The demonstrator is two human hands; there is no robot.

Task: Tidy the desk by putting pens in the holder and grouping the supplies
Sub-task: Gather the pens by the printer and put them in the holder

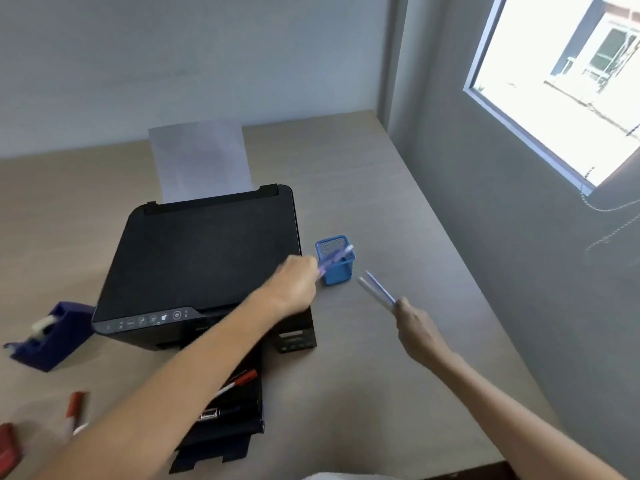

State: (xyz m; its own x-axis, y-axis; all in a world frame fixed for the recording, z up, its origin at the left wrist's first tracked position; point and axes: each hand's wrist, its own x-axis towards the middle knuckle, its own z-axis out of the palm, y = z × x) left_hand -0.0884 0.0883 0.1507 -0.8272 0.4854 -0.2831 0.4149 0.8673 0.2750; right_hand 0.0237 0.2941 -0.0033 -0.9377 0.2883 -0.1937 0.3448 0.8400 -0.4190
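A small blue mesh pen holder (337, 271) stands on the desk just right of the printer. My left hand (294, 284) grips a purple pen (335, 258) whose tip lies across the holder's rim. My right hand (414, 322) is to the right of the holder, shut on two pens (377, 289) that point up and left toward it. A red marker (74, 412) lies on the desk at the lower left. Another red and white marker (235, 382) rests on the printer's output tray.
A black printer (204, 265) with paper (201, 161) in its rear feed fills the middle of the wooden desk (363, 188). A dark blue tape dispenser (52, 336) sits at the left. A red object (8, 445) is at the bottom left edge. A grey wall with a window runs along the right.
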